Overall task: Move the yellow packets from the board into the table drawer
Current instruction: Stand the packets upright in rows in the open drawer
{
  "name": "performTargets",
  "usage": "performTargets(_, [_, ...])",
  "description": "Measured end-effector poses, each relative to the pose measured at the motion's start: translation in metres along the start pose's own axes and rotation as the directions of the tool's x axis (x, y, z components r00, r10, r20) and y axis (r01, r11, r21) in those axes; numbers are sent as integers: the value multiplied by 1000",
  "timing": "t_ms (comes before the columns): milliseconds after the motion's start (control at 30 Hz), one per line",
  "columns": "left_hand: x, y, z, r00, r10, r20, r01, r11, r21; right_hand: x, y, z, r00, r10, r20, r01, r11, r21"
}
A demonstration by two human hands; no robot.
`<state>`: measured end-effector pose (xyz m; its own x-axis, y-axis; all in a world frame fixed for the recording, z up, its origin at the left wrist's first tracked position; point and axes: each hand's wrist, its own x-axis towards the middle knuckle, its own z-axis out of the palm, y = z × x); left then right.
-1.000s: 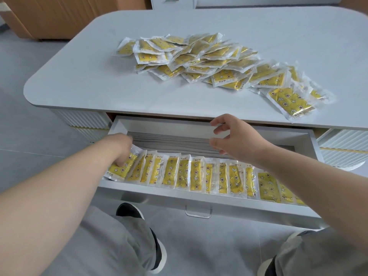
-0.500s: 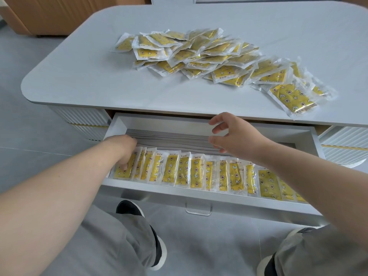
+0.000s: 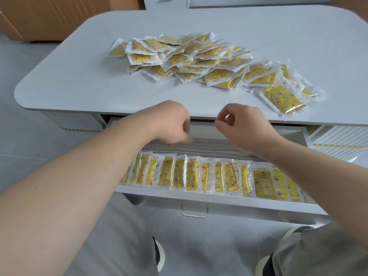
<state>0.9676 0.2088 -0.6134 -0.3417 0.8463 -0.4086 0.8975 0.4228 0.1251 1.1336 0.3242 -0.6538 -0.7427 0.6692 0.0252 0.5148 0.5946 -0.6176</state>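
A loose heap of yellow packets (image 3: 199, 58) in clear wrappers lies on the pale grey table top (image 3: 79, 80). Below it the white drawer (image 3: 199, 198) stands pulled out, with a row of several yellow packets (image 3: 191, 174) standing side by side along its front. My left hand (image 3: 169, 122) hovers over the back of the drawer at the table's edge, fingers curled and holding nothing. My right hand (image 3: 239, 124) is level with it, just to the right, thumb and fingers loosely apart, also holding nothing.
Grey folded cloth (image 3: 209, 147) fills the back of the drawer behind the row. A metal handle (image 3: 194, 213) sits on the drawer front. My knees in grey trousers (image 3: 111, 242) are under the drawer. Wooden furniture (image 3: 49, 16) stands at the far left.
My left hand has lifted off the leftmost packets in the drawer and moved up and right to the table's edge. My right hand has risen slightly. The drawer row now lies untouched.
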Motion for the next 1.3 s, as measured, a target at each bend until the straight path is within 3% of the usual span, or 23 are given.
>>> performTargets(133, [15, 17, 2, 928, 58, -367, -101, 990, -100, 9, 20, -28, 988, 22, -154, -48, 984, -170])
performTargets(267, [41, 30, 10, 860, 153, -486, -205, 977, -55, 21, 49, -55, 940, 141, -311, -225, 941, -253])
performTargets(400, [64, 43, 14, 872, 177, -456, -168, 984, 60, 27, 62, -66, 914, 296, -277, -382, 859, -342])
performTargets(667, [96, 45, 18, 936, 102, -337, -93, 995, 42, 26, 70, -65, 908, 334, -252, -418, 741, -526])
performTargets(833, [86, 45, 16, 882, 97, -461, -66, 994, 82, 25, 70, -67, 920, 288, -265, -387, 769, -509])
performTargets(1133, [79, 38, 21, 898, 62, -436, 3, 989, 147, 21, 65, -68, 943, 211, -258, -322, 776, -542])
performTargets(1300, [71, 38, 20, 856, 50, -514, 23, 991, 135, 16, 59, -67, 952, 177, -249, -283, 815, -505])
